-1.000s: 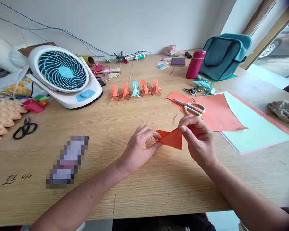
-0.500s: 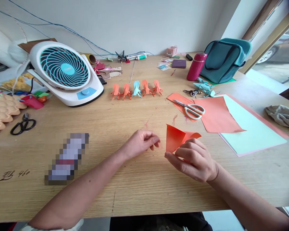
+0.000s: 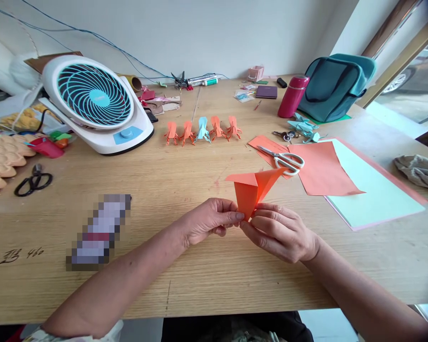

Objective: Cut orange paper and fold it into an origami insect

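Between my hands, above the table, is a partly folded sheet of orange paper (image 3: 248, 194) with its upper flaps spread outward. My left hand (image 3: 217, 216) pinches its lower left edge between thumb and fingers. On the other side my right hand (image 3: 280, 232) grips the lower right part, its fingers covering some of the folds. Beyond the hands stands a row of several folded paper figures, orange ones (image 3: 187, 133) with a light blue one (image 3: 202, 130) in the middle. White-handled scissors (image 3: 288, 161) lie on orange paper pieces (image 3: 267, 145) just behind the held paper.
To the right lie an orange sheet (image 3: 328, 168) and pale green sheets (image 3: 381, 204). A pink flask (image 3: 293, 97) and a teal bag (image 3: 333, 90) stand behind. On the left are a fan (image 3: 100, 104), black scissors (image 3: 34, 183) and a blurred-out flat object (image 3: 100, 232).
My left hand has moved right and taken hold of the orange paper. The paper has shifted left and turned in my right hand, its flaps now spreading upward.
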A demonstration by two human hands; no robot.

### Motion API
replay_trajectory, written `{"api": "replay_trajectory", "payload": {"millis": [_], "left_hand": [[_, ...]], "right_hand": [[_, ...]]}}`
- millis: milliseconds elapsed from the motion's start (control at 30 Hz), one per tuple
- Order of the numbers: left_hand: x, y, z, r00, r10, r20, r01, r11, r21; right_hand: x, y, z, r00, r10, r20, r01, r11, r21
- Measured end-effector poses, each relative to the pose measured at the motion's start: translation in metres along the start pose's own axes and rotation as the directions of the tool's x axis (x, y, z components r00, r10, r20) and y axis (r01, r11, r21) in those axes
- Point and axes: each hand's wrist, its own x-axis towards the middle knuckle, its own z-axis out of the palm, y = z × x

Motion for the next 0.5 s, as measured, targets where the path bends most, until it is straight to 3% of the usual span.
{"api": "replay_trajectory", "payload": {"millis": [33,100,167,233,300,400,500], "left_hand": [[0.001,-0.001,0.0,0.999,0.028,-0.03,-0.028,1.0,-0.01],[0.002,-0.001,-0.001,0.991,0.094,-0.097,-0.098,0.994,-0.038],[0.003,-0.001,-0.001,0.975,0.158,-0.154,-0.169,0.984,-0.059],[0.004,-0.002,-0.001,0.957,0.212,-0.2,-0.226,0.973,-0.051],[0.004,-0.003,0.0,0.938,0.246,-0.244,-0.255,0.967,-0.008],[0.005,-0.005,0.001,0.915,0.279,-0.291,-0.273,0.96,0.061],[0.006,-0.007,0.002,0.905,0.298,-0.304,-0.296,0.954,0.054]], "right_hand": [[0.001,0.0,0.001,0.999,0.024,-0.04,-0.024,1.0,-0.002],[0.004,-0.002,0.005,0.966,0.199,-0.164,-0.197,0.98,0.026],[0.009,-0.004,0.01,0.82,0.513,-0.255,-0.485,0.858,0.168],[0.014,-0.006,0.015,0.668,0.737,-0.103,-0.648,0.645,0.405],[0.018,-0.008,0.02,0.58,0.803,0.138,-0.71,0.415,0.569],[0.021,-0.009,0.025,0.517,0.792,0.323,-0.72,0.199,0.664],[0.021,-0.009,0.029,0.485,0.797,0.36,-0.702,0.11,0.703]]}}
